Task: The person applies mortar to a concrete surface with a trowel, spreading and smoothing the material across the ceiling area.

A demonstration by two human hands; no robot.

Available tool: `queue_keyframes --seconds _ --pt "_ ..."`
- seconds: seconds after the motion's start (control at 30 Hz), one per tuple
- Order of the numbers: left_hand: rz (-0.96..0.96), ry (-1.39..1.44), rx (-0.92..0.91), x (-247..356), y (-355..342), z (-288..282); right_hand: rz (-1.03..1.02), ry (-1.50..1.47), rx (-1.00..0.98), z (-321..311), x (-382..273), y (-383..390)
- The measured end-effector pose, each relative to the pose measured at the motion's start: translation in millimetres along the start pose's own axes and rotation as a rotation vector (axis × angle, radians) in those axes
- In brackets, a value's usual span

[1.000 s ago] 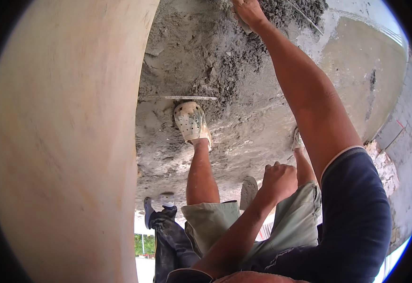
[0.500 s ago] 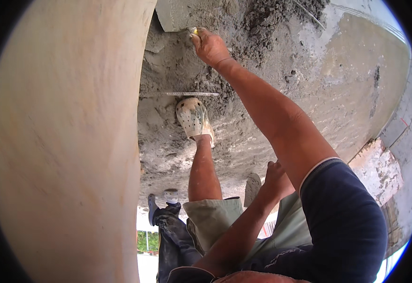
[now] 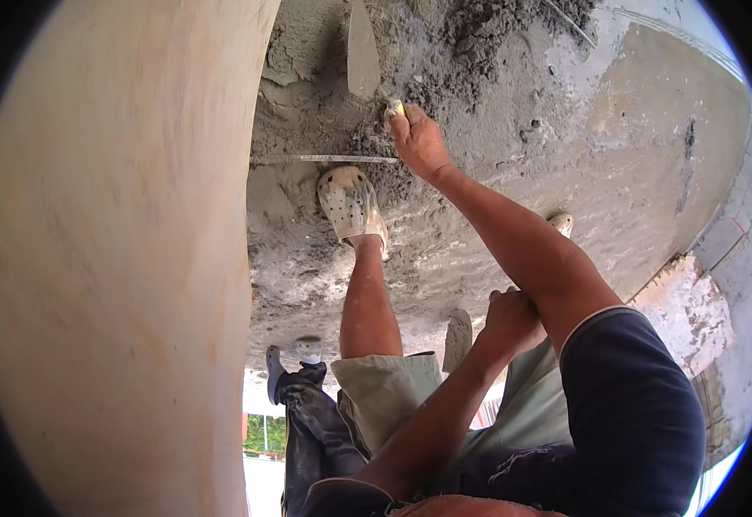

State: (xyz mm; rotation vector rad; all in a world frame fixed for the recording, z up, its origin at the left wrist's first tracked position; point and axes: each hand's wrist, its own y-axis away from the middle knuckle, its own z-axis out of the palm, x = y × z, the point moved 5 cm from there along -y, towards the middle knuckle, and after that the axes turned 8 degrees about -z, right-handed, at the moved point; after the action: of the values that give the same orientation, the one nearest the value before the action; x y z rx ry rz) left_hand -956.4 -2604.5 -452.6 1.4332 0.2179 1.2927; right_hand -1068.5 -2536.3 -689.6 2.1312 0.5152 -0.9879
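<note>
My right hand (image 3: 422, 142) is closed round the yellow-marked handle of a trowel. The trowel's flat grey blade (image 3: 362, 53) points away from me over rough, wet mortar (image 3: 324, 103). My left hand (image 3: 514, 320) is curled into a fist near my right knee, partly behind my right arm; what it holds, if anything, is hidden. Left of that fist a second mortar-smeared, rounded blade (image 3: 458, 339) shows, its lower end out of sight. A thin straight metal strip (image 3: 333, 158) lies across the mortar, just beyond my clog-shod left foot (image 3: 350, 202).
A pale, smooth upright surface (image 3: 118, 258) fills the left side. Crumbly dark mortar (image 3: 488, 43) is heaped at the far side, with a thin rod (image 3: 571, 22) beside it. Smoother grey screed (image 3: 652, 112) spreads right. Another person's dark trousers (image 3: 314, 422) appear lower left.
My right hand has come nearer and to the right with the trowel, whose blade has turned from pointing left to pointing away. My left hand has shifted slightly; my other clog now shows.
</note>
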Motion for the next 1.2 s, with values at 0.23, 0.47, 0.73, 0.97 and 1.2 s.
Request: queue_keyframes --seconds 0.23,0.47,0.73,0.97,1.2 --pt "0.326 0.858 0.619 -21 0 27 -0.175 0.082 0.092 60 -11 -10" --pt "0.324 1.037 0.530 -18 -6 30 -0.093 -0.022 -0.210 84 -39 29" --pt "0.032 0.021 0.092 -2 -7 16 -0.351 0.461 -0.422 -27 -12 23" --pt "0.054 0.081 0.125 -2 -9 19 -0.460 0.774 -0.477 -58 -6 -59" --pt "0.012 0.135 0.184 -8 -7 14 -0.499 1.021 -0.481 -12 -51 -134"
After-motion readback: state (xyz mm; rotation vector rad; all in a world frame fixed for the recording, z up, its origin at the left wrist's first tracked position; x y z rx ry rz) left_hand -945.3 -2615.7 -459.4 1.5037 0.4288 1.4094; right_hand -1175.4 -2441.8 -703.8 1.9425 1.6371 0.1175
